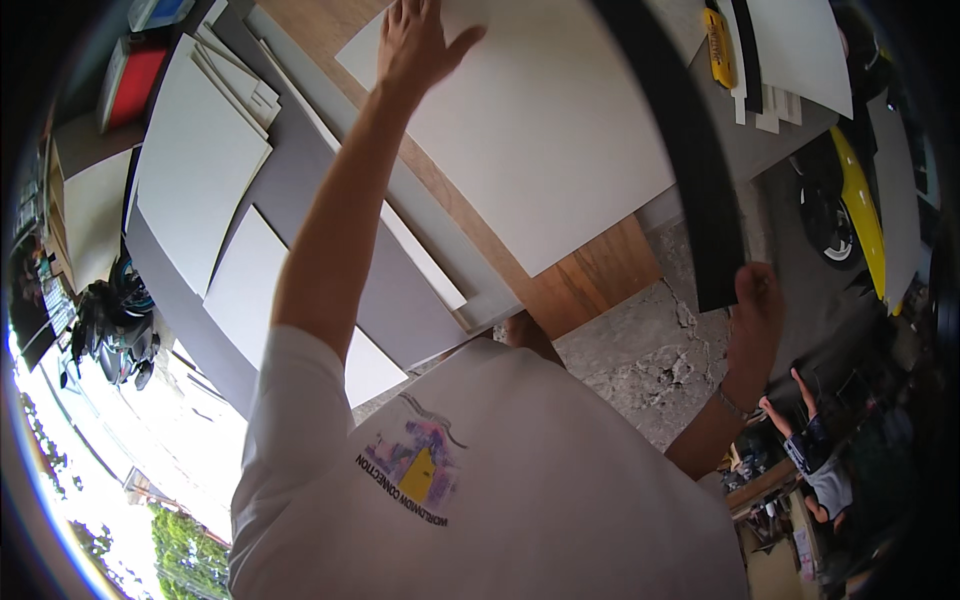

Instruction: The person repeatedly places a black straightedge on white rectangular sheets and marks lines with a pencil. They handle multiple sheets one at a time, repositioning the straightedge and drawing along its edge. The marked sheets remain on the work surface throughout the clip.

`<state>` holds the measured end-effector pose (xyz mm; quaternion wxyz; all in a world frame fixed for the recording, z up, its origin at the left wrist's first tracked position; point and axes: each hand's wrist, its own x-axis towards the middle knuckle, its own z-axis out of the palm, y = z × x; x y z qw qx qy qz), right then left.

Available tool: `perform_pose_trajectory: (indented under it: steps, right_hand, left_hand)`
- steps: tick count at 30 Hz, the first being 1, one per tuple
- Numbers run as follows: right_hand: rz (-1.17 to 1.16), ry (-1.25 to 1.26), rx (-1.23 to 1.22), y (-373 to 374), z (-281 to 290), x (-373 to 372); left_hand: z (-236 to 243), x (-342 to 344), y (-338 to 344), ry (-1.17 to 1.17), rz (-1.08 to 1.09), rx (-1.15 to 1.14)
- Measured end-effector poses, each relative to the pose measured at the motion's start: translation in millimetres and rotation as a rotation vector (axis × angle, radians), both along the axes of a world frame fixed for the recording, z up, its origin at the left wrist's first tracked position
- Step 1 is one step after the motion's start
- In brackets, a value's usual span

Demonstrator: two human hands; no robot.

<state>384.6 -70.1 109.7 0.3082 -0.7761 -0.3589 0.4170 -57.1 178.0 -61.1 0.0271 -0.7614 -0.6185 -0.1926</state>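
My left hand (425, 48) lies on a large white sheet (540, 130), thumb spread away from the fingers; its fingertips run up to the top edge of the view. The sheet rests over a brown wooden board (600, 275). On the right, my right hand (758, 290) is closed at the near end of a long flat black strip (690, 150). The strip reaches up across the sheet's right side, and its far end is out of view. Its bend may come partly from the lens.
A yellow utility knife (719, 48) lies at the upper right beside small white offcuts (775, 112). More white sheets (195, 165) lie on a grey surface (290, 180) at left. Cracked concrete (640, 350) shows below. Another person (825, 475) is in the right background.
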Motion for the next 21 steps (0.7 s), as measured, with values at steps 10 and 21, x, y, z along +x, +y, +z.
perform_pose_trajectory:
  steps: [10, 21]
  right_hand:
    - [-0.27, 0.381, 0.184, -33, -19, -12]
    - [-0.037, 0.323, 0.149, -18, 8, -56]
  left_hand:
    - [16, -22, 107, -0.126, 0.132, -0.531]
    - [82, -120, -106, -1.654, 0.417, -0.54]
